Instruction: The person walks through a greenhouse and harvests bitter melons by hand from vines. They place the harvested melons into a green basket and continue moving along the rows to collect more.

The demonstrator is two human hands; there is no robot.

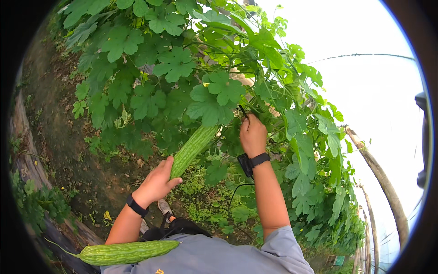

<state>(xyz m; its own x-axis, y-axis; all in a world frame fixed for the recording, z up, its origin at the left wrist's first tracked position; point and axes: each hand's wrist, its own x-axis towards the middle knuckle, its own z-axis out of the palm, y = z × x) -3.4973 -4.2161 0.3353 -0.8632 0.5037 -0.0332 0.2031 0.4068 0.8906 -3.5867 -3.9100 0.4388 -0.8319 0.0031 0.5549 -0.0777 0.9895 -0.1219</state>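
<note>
A bumpy green bitter melon [193, 150] slants down out of the vine leaves, and my left hand [158, 179] grips its lower end. The melon's upper end is hidden behind a broad lobed leaf [214, 102]. To the right of it, my right hand [253, 133] is closed around a thin dark tool [243, 111] whose tip reaches into the foliage; its kind cannot be made out. A second bitter melon [130, 252], with a long curled stem, lies across my left forearm against my grey shirt.
Dense bitter melon vines [137, 68] hang in front and continue down the right side. Wooden poles [379, 174] stand along the pale plastic cover at right. Bare soil [61, 137] and weathered timber [30, 150] lie at left. A black cable [236, 191] loops below my right wrist.
</note>
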